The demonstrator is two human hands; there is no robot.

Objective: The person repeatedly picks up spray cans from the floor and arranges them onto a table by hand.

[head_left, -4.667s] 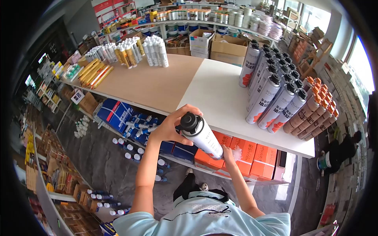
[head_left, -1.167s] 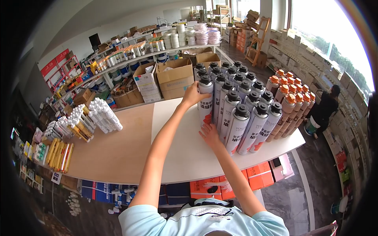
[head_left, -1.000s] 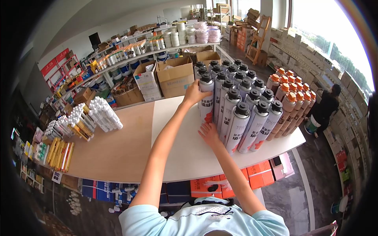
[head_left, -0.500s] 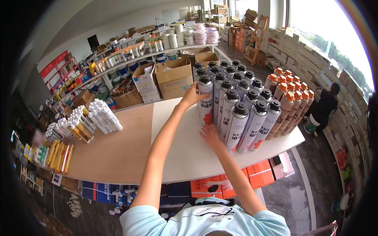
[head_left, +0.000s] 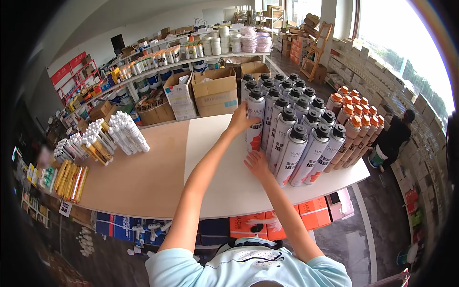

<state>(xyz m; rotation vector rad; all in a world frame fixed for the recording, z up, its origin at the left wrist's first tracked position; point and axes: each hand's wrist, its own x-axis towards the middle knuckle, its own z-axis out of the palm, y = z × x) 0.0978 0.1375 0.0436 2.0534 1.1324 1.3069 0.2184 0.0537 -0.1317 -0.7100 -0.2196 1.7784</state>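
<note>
My left hand [head_left: 241, 120] is wrapped round a white-grey foam can [head_left: 254, 125] with a black cap and a red print, at the left edge of a group of matching cans [head_left: 290, 155]. The can looks upright; its far side is hidden. Low in front of it, my right hand [head_left: 258, 165] has its fingers spread, close to the bases of this can and the front ones. Whether its fingertips touch them I cannot tell. To the right of the group stand several brown cans [head_left: 351, 131] with orange caps.
The cans stand on a curved wooden counter [head_left: 158, 177]. White tubes [head_left: 126, 133] and gold tubes [head_left: 71, 182] are at its left end. Cardboard boxes [head_left: 215, 93] sit behind it, and orange boxes [head_left: 313, 213] below. A person in dark clothes [head_left: 392, 138] crouches by the right shelves.
The view has shifted slightly, so the cans appear a little farther right. My left hand keeps its grip on the same can, and my right hand stays low beside it.
</note>
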